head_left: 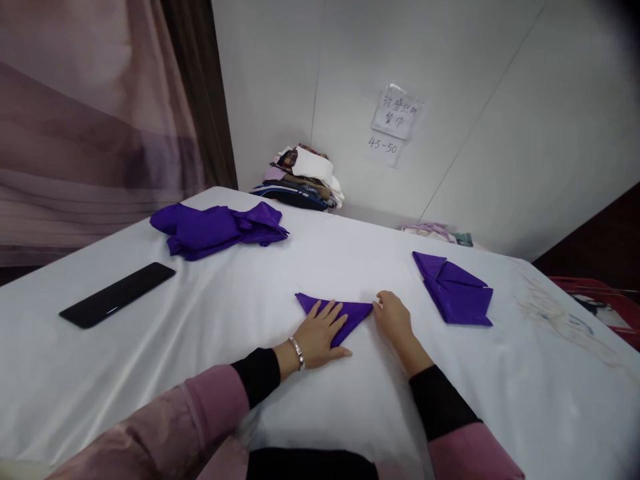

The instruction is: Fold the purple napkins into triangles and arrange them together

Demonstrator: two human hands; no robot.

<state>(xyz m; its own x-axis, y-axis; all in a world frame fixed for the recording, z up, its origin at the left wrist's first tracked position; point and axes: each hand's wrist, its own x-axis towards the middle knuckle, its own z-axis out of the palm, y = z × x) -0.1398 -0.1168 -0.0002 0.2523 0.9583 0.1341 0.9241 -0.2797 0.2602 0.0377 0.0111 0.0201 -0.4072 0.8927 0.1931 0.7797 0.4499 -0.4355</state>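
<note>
A purple cloth napkin (pixel 354 312), folded into a flat triangle, lies on the white tablecloth in front of me. Spread over its middle and left part, my left hand (pixel 323 337) rests flat with the fingers apart. My right hand (pixel 393 323) pinches the napkin's right corner between thumb and fingers. To the right lies another folded purple napkin (pixel 457 293), its shape angular with layered flaps. A loose heap of purple cloth (pixel 215 230) sits at the far left of the table.
A long black flat object (pixel 117 295) lies on the left of the white-covered table (pixel 190 353). Stacked folded clothes (pixel 303 177) stand beyond the far edge, with more cloth (pixel 433 231) farther right. Paper signs (pixel 395 113) hang on the wall; a curtain (pixel 90 120) hangs at left.
</note>
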